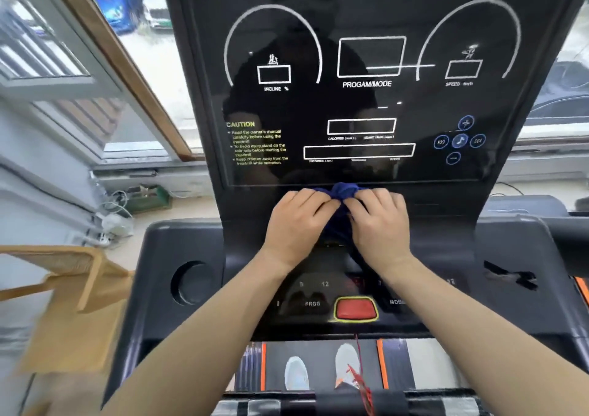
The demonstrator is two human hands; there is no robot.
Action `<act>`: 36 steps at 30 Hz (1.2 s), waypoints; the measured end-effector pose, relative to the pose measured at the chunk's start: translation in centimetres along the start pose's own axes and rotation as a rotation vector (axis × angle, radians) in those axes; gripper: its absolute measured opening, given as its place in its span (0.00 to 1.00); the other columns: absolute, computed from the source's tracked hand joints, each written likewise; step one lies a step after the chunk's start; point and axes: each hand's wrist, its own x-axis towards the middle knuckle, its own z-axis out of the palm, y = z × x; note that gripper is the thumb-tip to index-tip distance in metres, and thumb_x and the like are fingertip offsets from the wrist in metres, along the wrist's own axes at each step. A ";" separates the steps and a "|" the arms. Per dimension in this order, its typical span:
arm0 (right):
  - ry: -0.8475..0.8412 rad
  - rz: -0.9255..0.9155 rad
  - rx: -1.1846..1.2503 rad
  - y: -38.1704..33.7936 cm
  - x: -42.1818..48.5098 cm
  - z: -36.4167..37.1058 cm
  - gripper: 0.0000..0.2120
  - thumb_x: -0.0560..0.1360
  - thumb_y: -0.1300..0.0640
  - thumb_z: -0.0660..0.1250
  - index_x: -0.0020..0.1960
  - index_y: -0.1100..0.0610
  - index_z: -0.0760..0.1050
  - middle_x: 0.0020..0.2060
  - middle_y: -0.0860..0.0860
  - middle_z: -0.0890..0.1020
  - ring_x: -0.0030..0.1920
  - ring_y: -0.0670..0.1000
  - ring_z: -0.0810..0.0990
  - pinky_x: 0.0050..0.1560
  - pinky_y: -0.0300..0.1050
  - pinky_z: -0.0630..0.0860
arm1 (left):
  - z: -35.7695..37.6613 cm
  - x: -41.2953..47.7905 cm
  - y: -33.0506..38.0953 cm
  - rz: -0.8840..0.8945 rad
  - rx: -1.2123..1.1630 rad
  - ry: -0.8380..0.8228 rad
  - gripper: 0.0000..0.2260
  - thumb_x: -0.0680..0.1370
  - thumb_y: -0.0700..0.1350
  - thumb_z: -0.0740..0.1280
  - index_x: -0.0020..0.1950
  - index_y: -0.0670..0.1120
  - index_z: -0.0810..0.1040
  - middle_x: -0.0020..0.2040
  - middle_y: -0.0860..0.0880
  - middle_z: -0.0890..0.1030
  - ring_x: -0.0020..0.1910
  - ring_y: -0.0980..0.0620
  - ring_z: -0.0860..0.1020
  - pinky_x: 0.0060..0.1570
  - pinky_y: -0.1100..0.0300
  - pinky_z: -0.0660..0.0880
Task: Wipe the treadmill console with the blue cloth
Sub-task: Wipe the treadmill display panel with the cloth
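The black treadmill console [357, 109] stands upright in front of me, with white dial outlines, boxes and yellow caution text on its glossy panel. A dark blue cloth [343, 191] is bunched just below the panel's lower edge. My left hand [298, 224] and my right hand [379, 222] sit side by side, each gripping the cloth with curled fingers. Part of the cloth hangs down between the two hands and is mostly hidden by them.
Below my wrists lies the lower control deck with a red stop button [356, 309] and a round cup holder [191, 283] at the left. A red safety cord [361, 380] dangles over the belt. A wooden chair [73, 288] stands at the left, a window [134, 65] behind it.
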 end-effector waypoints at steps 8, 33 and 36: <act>-0.019 -0.111 0.109 -9.4 4.2 1.7 0.10 0.79 0.65 0.62 0.43 0.58 0.81 0.39 0.53 0.79 0.40 0.57 0.76 0.43 0.51 0.70 | -5.4 -5.1 -5.8 -0.124 0.208 -0.026 0.07 0.79 0.39 0.68 0.52 0.44 0.85 0.49 0.47 0.85 0.47 0.45 0.82 0.44 0.53 0.74; -0.061 0.245 0.213 15.0 0.7 -9.2 0.10 0.75 0.63 0.66 0.55 0.60 0.81 0.49 0.57 0.79 0.46 0.60 0.79 0.37 0.55 0.80 | 3.8 13.0 12.0 -0.005 -0.102 0.121 0.09 0.78 0.37 0.69 0.57 0.43 0.84 0.51 0.45 0.83 0.48 0.43 0.79 0.46 0.52 0.77; 0.156 0.259 0.224 15.5 7.9 -10.7 0.11 0.78 0.62 0.62 0.57 0.61 0.80 0.53 0.59 0.78 0.49 0.58 0.79 0.41 0.56 0.79 | 1.6 20.2 10.9 -0.071 -0.081 0.356 0.08 0.78 0.36 0.68 0.54 0.43 0.85 0.51 0.45 0.83 0.50 0.43 0.80 0.48 0.53 0.77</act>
